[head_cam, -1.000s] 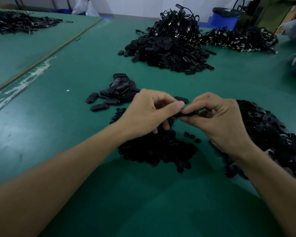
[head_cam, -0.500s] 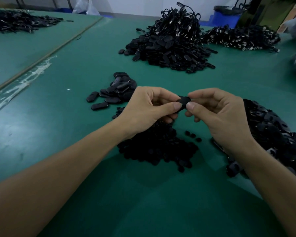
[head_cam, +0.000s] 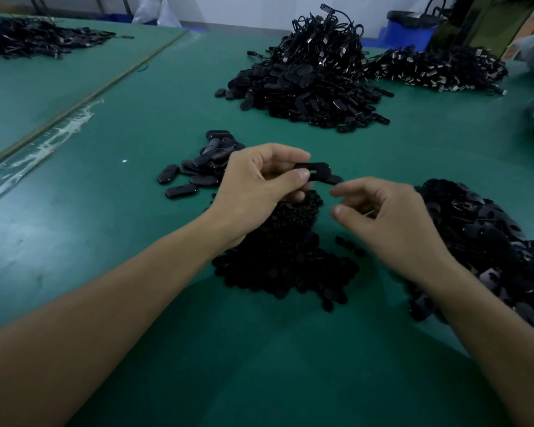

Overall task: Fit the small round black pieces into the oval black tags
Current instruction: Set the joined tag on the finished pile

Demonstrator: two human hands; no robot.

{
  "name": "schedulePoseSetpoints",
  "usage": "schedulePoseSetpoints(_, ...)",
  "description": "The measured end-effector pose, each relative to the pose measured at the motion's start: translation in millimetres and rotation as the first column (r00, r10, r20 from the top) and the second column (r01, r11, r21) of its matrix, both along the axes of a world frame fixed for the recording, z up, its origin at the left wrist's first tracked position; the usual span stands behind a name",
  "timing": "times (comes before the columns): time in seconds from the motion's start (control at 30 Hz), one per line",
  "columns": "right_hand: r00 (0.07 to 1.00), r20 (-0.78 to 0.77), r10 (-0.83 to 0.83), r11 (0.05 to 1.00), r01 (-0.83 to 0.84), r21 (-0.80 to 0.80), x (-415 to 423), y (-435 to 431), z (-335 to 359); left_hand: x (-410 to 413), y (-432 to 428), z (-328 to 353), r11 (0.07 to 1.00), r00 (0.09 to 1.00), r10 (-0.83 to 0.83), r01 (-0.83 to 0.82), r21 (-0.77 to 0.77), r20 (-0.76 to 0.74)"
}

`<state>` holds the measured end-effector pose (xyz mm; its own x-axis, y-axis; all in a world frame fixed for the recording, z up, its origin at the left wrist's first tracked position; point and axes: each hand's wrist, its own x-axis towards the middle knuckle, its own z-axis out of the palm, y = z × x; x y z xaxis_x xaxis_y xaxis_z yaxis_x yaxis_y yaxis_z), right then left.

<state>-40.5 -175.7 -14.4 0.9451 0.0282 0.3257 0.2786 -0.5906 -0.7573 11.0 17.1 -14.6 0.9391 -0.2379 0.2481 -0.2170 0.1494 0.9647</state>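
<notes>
My left hand (head_cam: 256, 183) pinches an oval black tag (head_cam: 318, 172) between thumb and fingers, held above the table. My right hand (head_cam: 383, 217) hovers just right of and below the tag, its fingers loosely curled and holding nothing that I can see. Under both hands lies a heap of small round black pieces (head_cam: 284, 260). A pile of oval black tags (head_cam: 487, 241) spreads beside my right wrist. A small group of oval tags (head_cam: 204, 171) lies behind my left hand.
The green table (head_cam: 136, 303) carries a big mound of tags with cords (head_cam: 309, 75) at the back, another heap (head_cam: 438, 69) at far right, and a third (head_cam: 34, 38) at far left. A taped seam (head_cam: 43, 140) runs diagonally on the left.
Both hands pinched the tag together before. Now my right hand has let go and dropped lower right, while my left hand keeps the tag and has turned it flatter.
</notes>
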Motion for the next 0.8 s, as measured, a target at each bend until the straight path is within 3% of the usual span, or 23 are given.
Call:
schedulePoseSetpoints(0.1, 0.998, -0.008, 0.057, 0.969, -0.057, -0.24, -3, 2, 1, 4, 2, -2, 0.998, 0.998, 0.067, -0.067, 0.02, 0.004)
schedulePoseSetpoints(0.23, 0.993, -0.035, 0.112, 0.922, -0.117, -0.369, -3, 5, 1, 6, 2, -5, 0.996, 0.997, 0.082, -0.082, 0.041, -0.01)
schedulePoseSetpoints(0.8, 0.978, -0.12, 0.168, 0.894, -0.203, -0.399, -8, 18, 7, 7, 1, -9, 0.994, 0.997, 0.074, -0.074, 0.076, 0.005)
